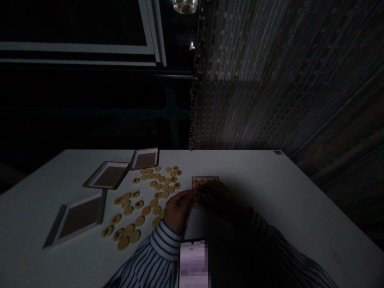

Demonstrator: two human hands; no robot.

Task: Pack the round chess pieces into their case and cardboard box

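Note:
The scene is very dark. Many round yellow game pieces (150,196) with red or black marks lie scattered on the white table (285,188). My left hand (177,210) is curled, fingertips at the left edge of a small tray (205,182) that holds a few pieces; it seems to pinch one piece. My right hand (217,200) lies in deep shadow over the same tray, and its fingers cannot be made out. Both arms wear striped sleeves.
Three flat square trays with brown insides lie at the left: a near tray (79,218), a middle tray (108,175) and a far tray (145,159). A lit phone (193,264) sits at the bottom edge. A woven blind (285,80) hangs behind the table.

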